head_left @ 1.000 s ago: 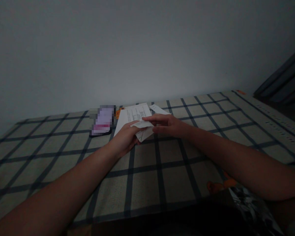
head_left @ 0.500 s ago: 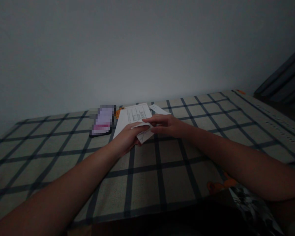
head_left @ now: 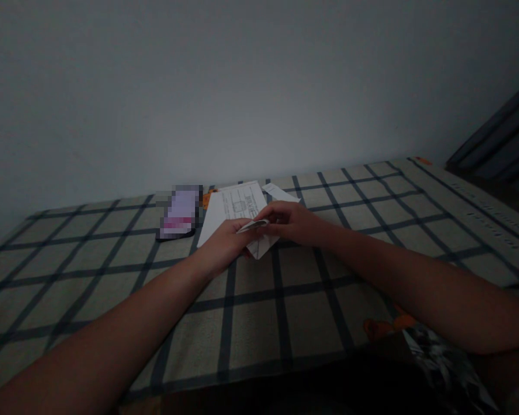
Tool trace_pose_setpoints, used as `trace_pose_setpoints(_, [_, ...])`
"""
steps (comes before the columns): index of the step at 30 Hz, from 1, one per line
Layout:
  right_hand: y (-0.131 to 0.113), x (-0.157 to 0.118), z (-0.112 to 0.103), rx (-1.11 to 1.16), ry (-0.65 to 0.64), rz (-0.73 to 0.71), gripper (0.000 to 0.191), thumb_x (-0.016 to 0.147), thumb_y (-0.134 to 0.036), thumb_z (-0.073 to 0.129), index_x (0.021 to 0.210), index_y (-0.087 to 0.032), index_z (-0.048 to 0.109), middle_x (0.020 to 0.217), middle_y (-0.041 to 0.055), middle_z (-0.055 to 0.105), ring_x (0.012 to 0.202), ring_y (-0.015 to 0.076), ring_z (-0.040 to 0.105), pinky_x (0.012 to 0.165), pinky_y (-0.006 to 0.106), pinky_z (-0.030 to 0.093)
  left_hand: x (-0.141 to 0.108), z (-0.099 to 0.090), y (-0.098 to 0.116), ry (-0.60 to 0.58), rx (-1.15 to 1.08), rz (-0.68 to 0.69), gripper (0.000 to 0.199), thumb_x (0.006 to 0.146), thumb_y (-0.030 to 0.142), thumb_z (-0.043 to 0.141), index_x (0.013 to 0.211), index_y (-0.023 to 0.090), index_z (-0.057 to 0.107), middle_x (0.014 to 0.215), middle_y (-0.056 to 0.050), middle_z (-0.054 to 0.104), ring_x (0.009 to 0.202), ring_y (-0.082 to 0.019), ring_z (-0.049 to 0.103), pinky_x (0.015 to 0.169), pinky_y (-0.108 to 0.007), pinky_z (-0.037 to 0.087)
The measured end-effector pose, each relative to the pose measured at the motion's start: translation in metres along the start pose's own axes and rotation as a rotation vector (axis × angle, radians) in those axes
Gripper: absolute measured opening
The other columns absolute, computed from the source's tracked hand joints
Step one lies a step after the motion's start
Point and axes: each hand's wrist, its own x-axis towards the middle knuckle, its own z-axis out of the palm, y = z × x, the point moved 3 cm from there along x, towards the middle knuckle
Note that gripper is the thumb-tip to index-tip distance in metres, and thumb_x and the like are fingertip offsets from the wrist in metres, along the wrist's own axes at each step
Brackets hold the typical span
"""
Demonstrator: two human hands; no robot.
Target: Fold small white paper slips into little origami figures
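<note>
Left hand (head_left: 225, 242): grasping folded paper (head_left: 260, 248), thumb side up, fingers mostly hidden under it. Right hand (head_left: 292, 222): bent inward, fingers curled and touching the paper's right side; can't tell if it really pinches or just presses (fingertips partly hidden).

Paper sits between the two hands, near the middle of the checked cloth (head_left: 251, 323), a bit toward the far edge. It lies to the right of the left hand and to the left of the right hand, both in contact, so neither is clearly nearer. Upper flap is narrow, long axis running mostly sideways from hand to hand, right end slightly farther away. Lower part shows as a pointed corner below the fingers, aimed back at the person. Whether that corner touches the cloth: can't tell.

Just beyond the left hand, printed sheet (head_left: 218, 210) lies flat, its near right part hidden by hands and paper. White slip (head_left: 281, 192) lies beside that sheet's far right corner, beyond the right hand. Phone (head_left: 182, 210) lies left of the sheet, near the cloth's far edge (screen pixelated, no reading it). Wall (head_left: 259, 92) rises behind the far edge.
</note>
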Motion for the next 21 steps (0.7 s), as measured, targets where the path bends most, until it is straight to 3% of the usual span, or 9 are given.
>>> trace_pose_setpoints(8, [-0.002,0.001,-0.003,0.011,-0.028,0.012,0.038,0.085,-0.041,0.068,0.115,-0.018,0.068,0.093,0.0045,0.070,0.081,0.0146,0.064,0.071,0.029,0.052,0.002,-0.001,-0.002,0.052,-0.093,-0.002,0.022,0.080,0.037,0.070,0.088,0.016,0.071,0.073,-0.005,0.066,0.059,-0.013,0.057,0.048,-0.022,0.040])
trace_pose_setpoints(15, [-0.008,0.002,-0.007,-0.093,0.000,-0.058,0.033,0.087,-0.041,0.065,0.106,-0.015,0.072,0.096,0.0064,0.070,0.085,0.0156,0.063,0.075,0.030,0.050,0.001,0.001,-0.001,0.007,-0.223,0.007,0.022,0.078,0.031,0.069,0.088,0.012,0.070,0.070,-0.004,0.063,0.053,-0.011,0.053,0.045,-0.021,0.039])
trace_pose_setpoints(21, [-0.010,0.001,-0.006,-0.086,-0.019,-0.070,0.033,0.090,-0.036,0.062,0.117,-0.018,0.070,0.106,0.0067,0.071,0.096,0.0168,0.064,0.083,0.032,0.050,0.003,-0.002,-0.003,0.046,-0.220,0.032,0.020,0.078,0.030,0.070,0.089,0.013,0.071,0.076,-0.005,0.067,0.060,-0.012,0.058,0.048,-0.020,0.042])
